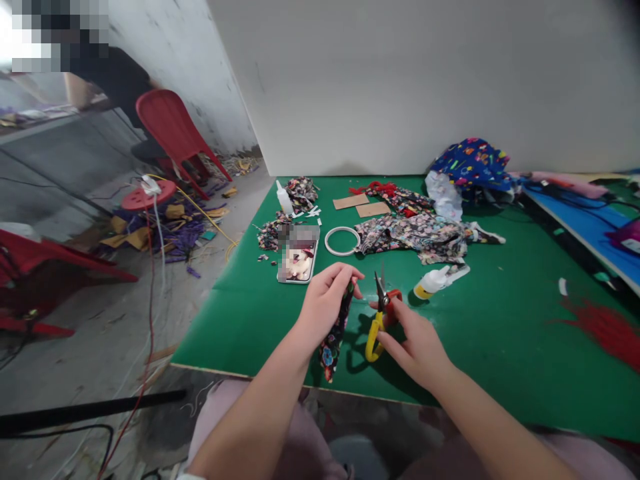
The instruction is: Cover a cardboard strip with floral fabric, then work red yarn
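Note:
Closed around a black floral fabric strip (331, 350), my left hand (327, 297) lets the strip hang toward the table's front edge. My right hand (413, 343) grips scissors (378, 320) with one yellow and one red handle, their blades pointing away from me and slightly parted. The blade tips are a little to the right of my left fingers, apart from the strip. A white ring (343, 241) lies beyond my left hand, beside a phone (300, 257). Right of the scissors lies a white bottle with a yellow label (431, 283).
Floral fabric pieces (415, 233), brown cards (373, 210) and an upright white bottle (283, 199) are on the green table (500, 333). Red threads (607, 333) lie at right, near a blue board (590, 220). A person (120, 80) sits on a red chair (175, 127) at left.

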The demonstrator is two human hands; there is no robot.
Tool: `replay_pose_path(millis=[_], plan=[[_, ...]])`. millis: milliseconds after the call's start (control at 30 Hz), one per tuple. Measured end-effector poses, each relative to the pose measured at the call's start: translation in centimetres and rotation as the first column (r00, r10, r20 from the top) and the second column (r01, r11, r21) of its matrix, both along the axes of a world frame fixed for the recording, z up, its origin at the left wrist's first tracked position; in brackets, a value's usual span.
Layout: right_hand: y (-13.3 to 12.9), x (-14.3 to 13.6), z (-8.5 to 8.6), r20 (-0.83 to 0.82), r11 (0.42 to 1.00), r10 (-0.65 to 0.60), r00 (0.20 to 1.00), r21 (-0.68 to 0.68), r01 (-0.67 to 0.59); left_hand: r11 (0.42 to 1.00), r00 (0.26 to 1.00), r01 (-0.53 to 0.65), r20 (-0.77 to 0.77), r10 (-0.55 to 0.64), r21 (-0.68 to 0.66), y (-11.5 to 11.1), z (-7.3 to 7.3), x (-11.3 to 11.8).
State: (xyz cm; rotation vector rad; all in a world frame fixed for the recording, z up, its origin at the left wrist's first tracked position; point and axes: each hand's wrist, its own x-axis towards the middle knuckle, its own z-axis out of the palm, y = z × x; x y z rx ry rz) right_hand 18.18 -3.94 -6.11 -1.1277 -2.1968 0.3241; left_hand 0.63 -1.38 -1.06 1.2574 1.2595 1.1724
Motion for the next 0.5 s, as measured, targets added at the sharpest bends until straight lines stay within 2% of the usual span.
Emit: replay_pose_path(millis=[233, 500], plan=[[-0.01, -0.05, 0.15, 0.008, 0.998, -0.033, 0.999, 0.054, 0.033, 1.0, 0.999, -0.025, 0.047, 0.025, -0.006, -0.07, -0.15, -0.18], [0.05, -0.1, 0.21, -0.019, 0.974, -0.004, 1.0, 0.225, 0.008, 0.997, 0.997, -0.081, 0.016, 0.081, -0.006, 0.02, -0.34, -0.37]])
